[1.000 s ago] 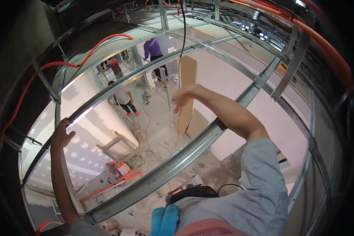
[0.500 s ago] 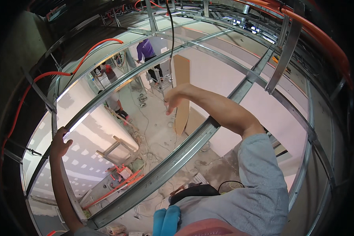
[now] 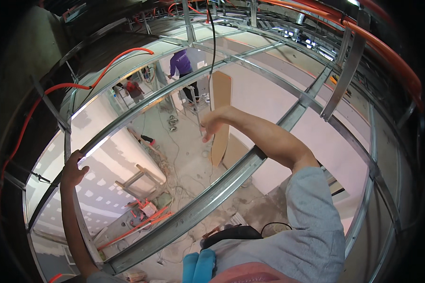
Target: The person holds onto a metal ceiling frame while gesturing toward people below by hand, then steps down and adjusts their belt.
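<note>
2 hands: left hand [image 3: 73, 169] stays gripping metal channel [image 3: 127, 118], right hand [image 3: 211, 123] lower.

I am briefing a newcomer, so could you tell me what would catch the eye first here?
The silver metal ceiling grid crossing the whole view, with the left hand gripping a rail at left and the right hand raised at centre. Orange conduit arcs along the upper right, above a dusty floor far below.

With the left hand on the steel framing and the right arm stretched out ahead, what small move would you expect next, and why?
Probably the right hand closes in on the hanging black cable. It hovers in open air just below that cable, fingers curled and holding nothing, while the left hand already grips a metal ceiling channel for support. This is a judgement only; how far the hand is from the cable in depth cannot be told.
</note>
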`<action>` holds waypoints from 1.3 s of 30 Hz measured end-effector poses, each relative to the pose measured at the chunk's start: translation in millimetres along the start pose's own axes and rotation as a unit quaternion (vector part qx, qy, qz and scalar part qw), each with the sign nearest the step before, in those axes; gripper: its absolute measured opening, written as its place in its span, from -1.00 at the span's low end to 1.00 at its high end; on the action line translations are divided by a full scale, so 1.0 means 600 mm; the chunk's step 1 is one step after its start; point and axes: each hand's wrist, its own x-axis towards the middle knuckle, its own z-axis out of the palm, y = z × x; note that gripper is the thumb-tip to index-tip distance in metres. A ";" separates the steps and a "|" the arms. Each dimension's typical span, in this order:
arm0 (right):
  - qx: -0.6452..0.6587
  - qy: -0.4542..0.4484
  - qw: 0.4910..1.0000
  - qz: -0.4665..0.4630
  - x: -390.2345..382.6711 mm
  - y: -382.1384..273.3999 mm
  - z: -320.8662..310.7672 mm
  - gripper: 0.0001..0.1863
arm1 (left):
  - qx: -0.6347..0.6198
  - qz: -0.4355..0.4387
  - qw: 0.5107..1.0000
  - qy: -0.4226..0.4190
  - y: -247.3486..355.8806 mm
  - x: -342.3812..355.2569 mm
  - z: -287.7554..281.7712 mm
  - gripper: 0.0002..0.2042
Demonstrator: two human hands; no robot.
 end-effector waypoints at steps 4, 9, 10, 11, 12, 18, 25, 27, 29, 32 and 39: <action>-0.003 0.001 1.000 0.000 -0.009 -0.003 -0.001 -0.12 | 0.001 -0.007 1.000 0.001 0.007 -0.002 0.000 -0.43; -0.028 0.014 0.999 -0.008 -0.025 -0.023 -0.005 -0.11 | -0.003 -0.010 1.000 0.009 0.013 -0.010 -0.002 -0.42; -0.033 0.012 0.999 -0.009 -0.026 -0.032 -0.007 -0.12 | 0.007 -0.019 1.000 0.006 0.011 -0.015 -0.004 -0.42; -0.036 0.013 0.999 -0.007 -0.028 -0.022 -0.001 -0.12 | 0.014 -0.020 1.000 0.003 0.021 -0.010 -0.005 -0.43; -0.019 0.031 0.999 -0.024 -0.024 -0.013 0.009 -0.13 | 0.010 -0.021 1.000 0.005 0.028 -0.006 -0.005 -0.43; -0.021 0.020 0.998 -0.063 0.001 -0.009 0.019 -0.15 | 0.000 0.010 1.000 0.020 0.030 -0.007 -0.007 -0.45; 0.005 0.007 0.998 -0.069 -0.005 -0.022 0.016 -0.28 | 0.020 -0.022 0.999 0.017 0.066 -0.011 -0.023 -0.51; 0.018 0.010 0.996 -0.082 0.000 -0.013 0.022 -0.27 | 0.020 -0.038 0.999 0.004 0.071 -0.011 -0.028 -0.51; 0.031 0.015 0.995 -0.093 0.008 -0.003 0.028 -0.27 | 0.035 -0.017 0.999 0.029 0.068 -0.012 -0.024 -0.49; 0.016 0.015 0.995 -0.097 0.007 0.009 0.036 -0.15 | 0.050 0.006 0.997 0.051 0.060 -0.010 -0.013 -0.48; 0.002 0.036 0.996 -0.087 -0.014 -0.018 0.030 -0.24 | 0.081 -0.026 0.996 -0.003 0.045 -0.024 -0.012 -0.37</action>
